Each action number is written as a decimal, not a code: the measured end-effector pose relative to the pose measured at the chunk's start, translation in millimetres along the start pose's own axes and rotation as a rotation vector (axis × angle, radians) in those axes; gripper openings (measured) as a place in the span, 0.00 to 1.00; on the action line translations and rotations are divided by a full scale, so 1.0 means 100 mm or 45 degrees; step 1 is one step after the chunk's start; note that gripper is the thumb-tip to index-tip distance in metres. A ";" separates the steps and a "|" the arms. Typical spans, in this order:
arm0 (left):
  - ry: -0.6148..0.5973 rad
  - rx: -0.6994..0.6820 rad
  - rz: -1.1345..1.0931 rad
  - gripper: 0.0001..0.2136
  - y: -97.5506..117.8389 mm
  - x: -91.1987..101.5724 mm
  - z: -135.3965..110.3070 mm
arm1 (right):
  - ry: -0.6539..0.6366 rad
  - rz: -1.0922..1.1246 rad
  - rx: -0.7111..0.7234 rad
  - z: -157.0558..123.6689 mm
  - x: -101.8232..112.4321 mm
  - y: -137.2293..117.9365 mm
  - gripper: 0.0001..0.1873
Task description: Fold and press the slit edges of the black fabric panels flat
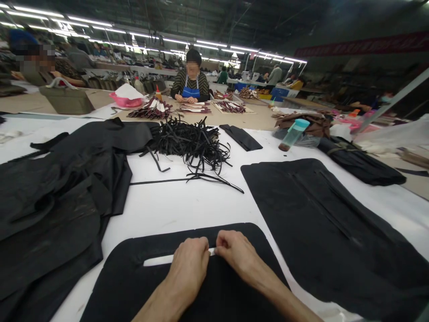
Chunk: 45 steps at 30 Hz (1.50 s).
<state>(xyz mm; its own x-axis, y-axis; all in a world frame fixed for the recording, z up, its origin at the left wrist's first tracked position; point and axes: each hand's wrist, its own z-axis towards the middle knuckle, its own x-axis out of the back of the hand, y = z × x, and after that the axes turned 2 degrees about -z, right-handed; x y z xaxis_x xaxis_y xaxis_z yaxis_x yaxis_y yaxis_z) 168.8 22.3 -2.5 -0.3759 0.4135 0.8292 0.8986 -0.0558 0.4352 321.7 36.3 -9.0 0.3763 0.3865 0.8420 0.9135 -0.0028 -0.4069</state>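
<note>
A black sheet panel (134, 290) with rounded corners lies in front of me on the white table. A long narrow white band (157, 260) runs across its upper part; I cannot tell whether it is a strip or a slot showing the table. Over this band my left hand (190, 261) is closed, its fingertips hidden behind the knuckles. Just to its right, my right hand (236, 252) pinches at the band's right end. The two hands are close together, and what their fingertips grip is too small to make out.
A larger black panel (321, 223) lies at right, with folded black material (50, 192) heaped at left. Beyond are tangled black strips (191, 143), a small black piece (241, 137) and a teal-lidded bottle (295, 134). A person (192, 82) in a blue apron works across the table.
</note>
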 end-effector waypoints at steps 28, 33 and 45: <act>0.054 0.193 0.171 0.15 0.14 -0.08 0.32 | -0.031 -0.118 -0.082 0.12 0.14 0.18 0.06; 0.040 0.179 0.166 0.11 0.11 -0.07 0.31 | -0.059 -0.144 -0.113 0.17 0.23 0.23 0.07; 0.059 0.315 0.104 0.04 -0.49 0.22 -0.01 | -0.034 -0.239 -0.129 0.12 0.30 0.35 0.06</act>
<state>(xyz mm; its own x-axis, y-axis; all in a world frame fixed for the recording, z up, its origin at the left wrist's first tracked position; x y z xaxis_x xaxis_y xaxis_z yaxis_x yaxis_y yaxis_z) 116.0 33.1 -5.6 -0.3047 0.3743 0.8758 0.9522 0.1392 0.2718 363.8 58.6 -1.9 0.1953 0.4131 0.8895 0.9785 -0.0209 -0.2051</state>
